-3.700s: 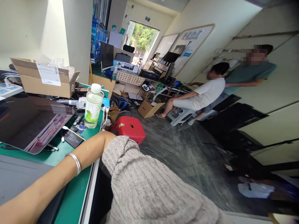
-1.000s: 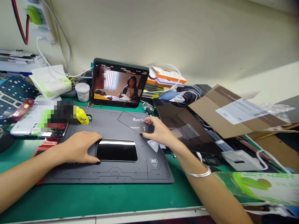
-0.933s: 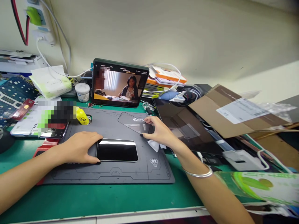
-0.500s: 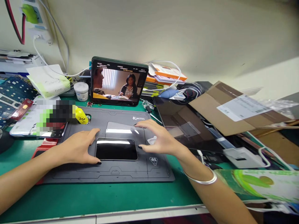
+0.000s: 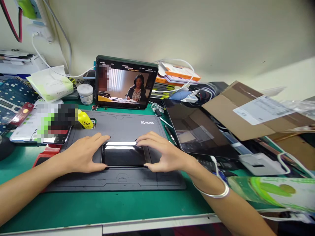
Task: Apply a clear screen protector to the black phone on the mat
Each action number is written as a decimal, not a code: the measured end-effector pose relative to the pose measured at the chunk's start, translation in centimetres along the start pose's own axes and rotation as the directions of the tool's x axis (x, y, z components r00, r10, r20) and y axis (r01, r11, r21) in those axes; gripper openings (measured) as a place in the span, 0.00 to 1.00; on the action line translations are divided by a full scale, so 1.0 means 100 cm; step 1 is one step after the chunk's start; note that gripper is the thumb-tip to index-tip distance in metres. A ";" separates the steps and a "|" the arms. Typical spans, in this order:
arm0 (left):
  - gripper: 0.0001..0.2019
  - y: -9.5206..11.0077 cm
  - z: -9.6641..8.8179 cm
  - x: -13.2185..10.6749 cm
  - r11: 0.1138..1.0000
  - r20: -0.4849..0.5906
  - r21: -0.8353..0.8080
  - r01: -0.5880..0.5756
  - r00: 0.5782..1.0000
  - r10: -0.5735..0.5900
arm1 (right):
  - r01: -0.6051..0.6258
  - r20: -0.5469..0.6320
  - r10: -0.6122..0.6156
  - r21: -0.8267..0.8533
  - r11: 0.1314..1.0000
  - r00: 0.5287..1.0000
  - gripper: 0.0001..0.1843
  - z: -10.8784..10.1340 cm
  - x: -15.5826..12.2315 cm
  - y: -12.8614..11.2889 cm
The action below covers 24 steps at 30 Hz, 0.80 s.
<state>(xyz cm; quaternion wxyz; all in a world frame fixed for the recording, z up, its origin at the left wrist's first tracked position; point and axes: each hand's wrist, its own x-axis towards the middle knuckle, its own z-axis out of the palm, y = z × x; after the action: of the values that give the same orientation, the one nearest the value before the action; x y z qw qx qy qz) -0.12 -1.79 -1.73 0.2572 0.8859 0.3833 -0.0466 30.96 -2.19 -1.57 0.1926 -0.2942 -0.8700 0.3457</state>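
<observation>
On the grey rubber repair mat (image 5: pixel 115 121) printed WKTOO, mid-desk: the main change is that the clear glass sheet (image 5: pixel 120 144) has come down from the upper part of the mat and now lies over the black-screened smartphone (image 5: pixel 123 157). Its right edge seems to stand slightly proud of the phone. Glare along the top hides the fit, so we can't tell whether it's seated flat. The phone lies flat, screen up, long side across the mat.

Grip status: our left grip (image 5: pixel 82 154) is open, fingers apart, with the tips at the phone's left side. Our right grip (image 5: pixel 163 152) is spread wide across the sheet's right end, fingers reaching over the top edge and lower fingers at the bottom edge. We can't tell if it's clamped or only guiding. Silver bangle (image 5: pixel 211 193) on the right wrist.

Around the mat: yellow plastic bottle (image 5: pixel 85 120) in a round recess at upper left, white round tub (image 5: pixel 86 94) behind it, and a green-cased tablet (image 5: pixel 125 83) propped up playing a video. To the right, a large dark tablet (image 5: pixel 197 129) lies under a brown cardboard box flap (image 5: pixel 246 111). The desk's green surface (image 5: pixel 98 205) runs along the front.
</observation>
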 end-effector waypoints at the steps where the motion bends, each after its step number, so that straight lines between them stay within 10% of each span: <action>1: 0.35 0.000 0.000 0.000 1.000 -0.002 0.006 -0.002 1.000 0.002 | 0.002 0.000 -0.002 -0.001 1.000 1.000 0.29 0.000 0.000 0.001; 24: 0.29 0.000 -0.003 0.002 1.000 -0.030 0.015 -0.018 0.999 0.019 | 0.023 -0.019 -0.025 -0.066 0.998 1.000 0.23 0.005 -0.002 -0.003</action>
<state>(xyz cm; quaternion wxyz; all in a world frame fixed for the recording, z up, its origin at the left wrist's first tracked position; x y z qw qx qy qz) -0.01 -1.51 -1.51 0.2454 0.8918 0.3786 -0.0337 30.76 -2.78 -1.76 0.1957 -0.2933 -0.8824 0.3115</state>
